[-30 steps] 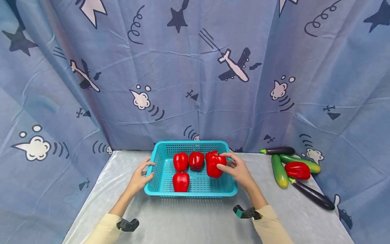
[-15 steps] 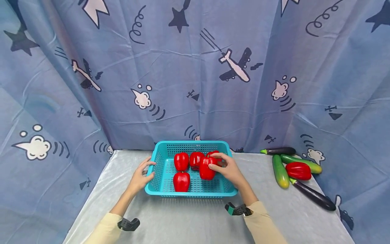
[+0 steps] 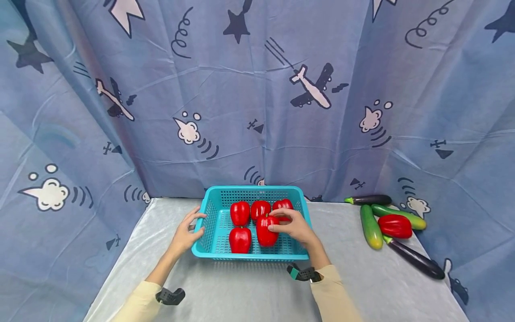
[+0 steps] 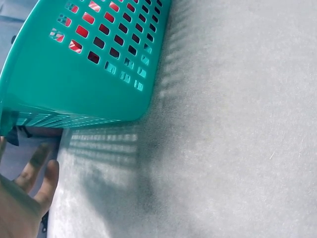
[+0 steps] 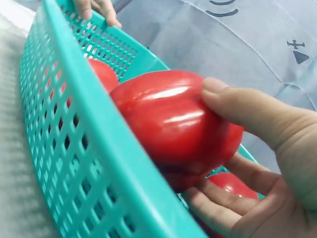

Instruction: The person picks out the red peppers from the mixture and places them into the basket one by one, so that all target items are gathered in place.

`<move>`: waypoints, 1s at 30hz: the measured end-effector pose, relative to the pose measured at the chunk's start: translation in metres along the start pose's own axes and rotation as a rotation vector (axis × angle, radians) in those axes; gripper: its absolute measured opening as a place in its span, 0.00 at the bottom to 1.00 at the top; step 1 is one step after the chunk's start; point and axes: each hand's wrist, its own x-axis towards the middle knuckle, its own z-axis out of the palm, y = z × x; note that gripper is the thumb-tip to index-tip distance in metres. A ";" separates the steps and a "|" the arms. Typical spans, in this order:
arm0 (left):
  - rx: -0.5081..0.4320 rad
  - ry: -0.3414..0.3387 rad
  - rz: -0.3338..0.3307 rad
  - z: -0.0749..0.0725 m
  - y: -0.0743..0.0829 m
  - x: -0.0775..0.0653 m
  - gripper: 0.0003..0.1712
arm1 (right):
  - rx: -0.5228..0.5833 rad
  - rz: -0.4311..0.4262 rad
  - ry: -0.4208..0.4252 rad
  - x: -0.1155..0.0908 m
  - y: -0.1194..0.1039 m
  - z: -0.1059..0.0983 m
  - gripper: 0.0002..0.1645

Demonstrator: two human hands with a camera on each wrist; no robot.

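My right hand [image 3: 295,227] pinches a red bell pepper [image 3: 267,231] between thumb and fingers, inside a turquoise plastic basket [image 3: 257,257]. In the right wrist view this bell pepper [image 5: 171,119] appears just behind the basket's near rim, the thumb along one side and several fingers under the other. Three red bell peppers line the back of the basket, among them the left one [image 3: 240,213]; another [image 3: 240,240] lies in front, left of the held one. My left hand [image 3: 186,232] holds the basket's left rim, its fingertips over the edge; in the left wrist view some fingers [image 4: 47,186] are spread outside the basket.
To the right on the white-covered table [image 3: 257,290] lie two eggplants, the longer one [image 3: 416,259] nearer, two green-yellow cucumbers, one of them upright in view [image 3: 371,227], and a red bell pepper [image 3: 395,226]. A blue patterned curtain [image 3: 257,156] hangs behind the basket.
My right hand has carried the held bell pepper leftward and toward the basket's near side, uncovering the back right pepper. The left hand stays at the left rim.
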 end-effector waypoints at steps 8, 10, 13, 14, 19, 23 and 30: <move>-0.006 -0.006 0.000 -0.001 -0.004 0.001 0.22 | -0.007 0.081 -0.043 0.002 0.004 0.006 0.26; -0.009 -0.008 0.003 -0.001 -0.004 0.001 0.22 | 0.012 0.109 -0.055 0.001 0.006 0.007 0.26; -0.001 -0.007 0.016 -0.001 -0.005 0.001 0.21 | 0.040 0.142 -0.062 0.001 0.007 0.008 0.25; 0.002 -0.006 0.019 -0.001 -0.004 0.001 0.21 | 0.044 0.147 -0.061 0.001 0.007 0.009 0.24; -0.008 -0.002 0.008 -0.001 -0.003 0.001 0.22 | 0.025 0.160 -0.048 0.000 0.008 0.011 0.24; -0.021 -0.008 -0.006 -0.001 -0.002 0.001 0.22 | 0.007 0.163 -0.056 0.000 0.008 0.013 0.23; -0.008 -0.008 0.006 -0.001 -0.002 0.000 0.22 | -0.014 0.181 -0.052 0.000 0.008 0.016 0.21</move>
